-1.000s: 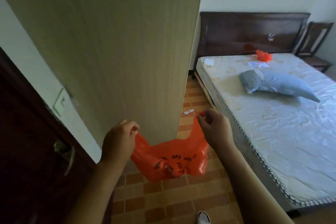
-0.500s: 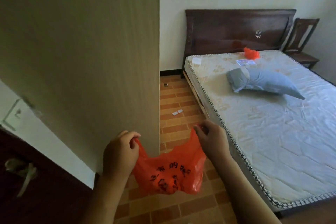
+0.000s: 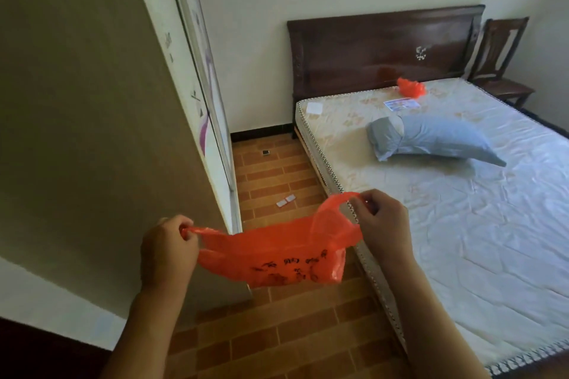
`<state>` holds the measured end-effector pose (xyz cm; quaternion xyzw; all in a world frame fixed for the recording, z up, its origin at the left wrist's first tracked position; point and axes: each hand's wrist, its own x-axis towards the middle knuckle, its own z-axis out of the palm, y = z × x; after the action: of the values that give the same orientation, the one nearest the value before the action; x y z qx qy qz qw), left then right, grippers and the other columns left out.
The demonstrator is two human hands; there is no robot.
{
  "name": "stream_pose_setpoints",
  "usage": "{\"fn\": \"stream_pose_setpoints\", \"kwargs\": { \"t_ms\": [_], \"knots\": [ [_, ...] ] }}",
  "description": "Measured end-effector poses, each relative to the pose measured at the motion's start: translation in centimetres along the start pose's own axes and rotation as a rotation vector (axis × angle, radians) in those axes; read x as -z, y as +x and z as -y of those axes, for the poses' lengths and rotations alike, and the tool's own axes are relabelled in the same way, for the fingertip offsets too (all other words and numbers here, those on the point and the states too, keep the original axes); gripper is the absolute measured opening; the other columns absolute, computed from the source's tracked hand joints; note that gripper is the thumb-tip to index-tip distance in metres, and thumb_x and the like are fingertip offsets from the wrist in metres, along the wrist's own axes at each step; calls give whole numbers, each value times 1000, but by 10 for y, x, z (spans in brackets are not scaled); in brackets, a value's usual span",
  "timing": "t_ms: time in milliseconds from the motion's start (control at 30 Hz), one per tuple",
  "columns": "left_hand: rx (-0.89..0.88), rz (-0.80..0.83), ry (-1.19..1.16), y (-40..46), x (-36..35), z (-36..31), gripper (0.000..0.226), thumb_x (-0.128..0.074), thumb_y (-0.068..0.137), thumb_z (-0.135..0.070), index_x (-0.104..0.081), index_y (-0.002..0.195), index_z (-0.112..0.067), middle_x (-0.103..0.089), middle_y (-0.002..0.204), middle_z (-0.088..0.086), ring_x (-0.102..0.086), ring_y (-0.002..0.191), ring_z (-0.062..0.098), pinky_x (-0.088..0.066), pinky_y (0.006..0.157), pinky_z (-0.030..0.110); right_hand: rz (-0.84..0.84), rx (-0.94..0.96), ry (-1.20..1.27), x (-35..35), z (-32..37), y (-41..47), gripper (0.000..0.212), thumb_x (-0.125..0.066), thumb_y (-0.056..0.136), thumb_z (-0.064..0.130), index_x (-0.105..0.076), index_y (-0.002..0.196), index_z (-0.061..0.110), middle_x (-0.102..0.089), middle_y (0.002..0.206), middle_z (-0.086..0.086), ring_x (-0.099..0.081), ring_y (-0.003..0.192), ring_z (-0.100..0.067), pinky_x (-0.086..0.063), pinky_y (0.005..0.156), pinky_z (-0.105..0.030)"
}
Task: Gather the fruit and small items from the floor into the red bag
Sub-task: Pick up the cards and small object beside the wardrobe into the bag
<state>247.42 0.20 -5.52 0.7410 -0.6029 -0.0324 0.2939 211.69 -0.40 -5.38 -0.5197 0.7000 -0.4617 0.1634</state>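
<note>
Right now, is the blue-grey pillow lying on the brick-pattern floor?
No, the blue-grey pillow lies on the white mattress, above the brick-pattern floor.

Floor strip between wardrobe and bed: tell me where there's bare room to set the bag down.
Bare tiles lie below the red bag, bordered by wardrobe and mattress edge. Farther on, the white pieces and a small dark square take up some floor.

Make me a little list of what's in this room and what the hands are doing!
left hand: grips one handle of the red bag
right hand: pinches the other handle
bag: stretched between both hands, above the floor
floor: small white items, small dark square
bed: blue pillow, another red bag
</note>
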Motion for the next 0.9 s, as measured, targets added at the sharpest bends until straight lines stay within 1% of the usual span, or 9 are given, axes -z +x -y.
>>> {"fn": "stream_pose_setpoints", "kwargs": {
  "t_ms": [67,200,267,333,400,467,633,767,900],
  "knots": [
    [16,25,11,8,-12,-15,16,-68,89,2,-75,102,-3,-71,95,17,-69,87,35,-56,69,39,-46,-31,11,16,-14,15,9,-76,90,28,-77,85,21,-67,64,8,-60,61,-5,-42,58,-28],
    [23,102,29,21,-34,-46,15,-69,90,-1,-75,103,-3,-72,97,18,-68,89,34,-53,69,37,-139,-67,32,44,-39,34,9,-76,92,24,-77,85,19,-63,63,9,-57,60,-7,-41,60,-29],
    [-25,130,19,26,-47,-66,12,-70,93,-5,-74,104,-4,-71,99,17,-70,89,32,-58,70,38,-161,-85,13,53,-49,40,9,-76,93,24,-76,84,20,-62,62,10,-57,60,-6,-40,59,-28],
    [-97,132,-25,30,-60,-86,11,-69,95,-7,-74,104,-8,-73,97,12,-70,84,25,-63,70,37,-155,-99,-5,56,-57,46,9,-76,93,26,-77,85,21,-63,63,9,-58,61,-8,-40,59,-28],
    [-184,110,-59,35,-75,-103,11,-68,96,-10,-76,104,-12,-76,92,8,-64,73,15,-60,64,32,-144,-102,-15,54,-60,53,9,-76,92,27,-77,85,23,-63,63,8,-58,60,-9,-40,59,-28],
    [-252,99,-93,41,-90,-120,11,-68,97,-12,-77,103,-14,-77,89,4,-62,69,11,-58,63,28,-135,-95,-37,50,-61,61,8,-76,92,28,-77,85,25,-64,62,6,-58,59,-9,-41,58,-27],
    [-358,92,-177,74,-129,-151,11,-72,94,-14,-77,104,-15,-77,93,4,-73,80,19,-51,67,21,-111,-88,-138,39,-64,95,7,-75,92,28,-77,86,25,-62,61,7,-58,59,-8,-42,57,-27],
    [-363,107,-251,121,-161,-165,11,-74,92,-15,-76,103,-11,-77,94,7,-73,82,19,-52,71,22,-138,-82,-194,25,-64,140,7,-75,91,25,-76,85,24,-61,59,8,-57,57,-7,-42,57,-27],
    [-355,107,-307,177,-182,-173,10,-80,88,-17,-73,95,-12,-74,85,4,-59,72,10,-46,64,15,-152,-79,-225,6,-56,194,8,-75,92,26,-76,84,26,-65,62,8,-60,59,-7,-46,58,-28]
  ]
}}
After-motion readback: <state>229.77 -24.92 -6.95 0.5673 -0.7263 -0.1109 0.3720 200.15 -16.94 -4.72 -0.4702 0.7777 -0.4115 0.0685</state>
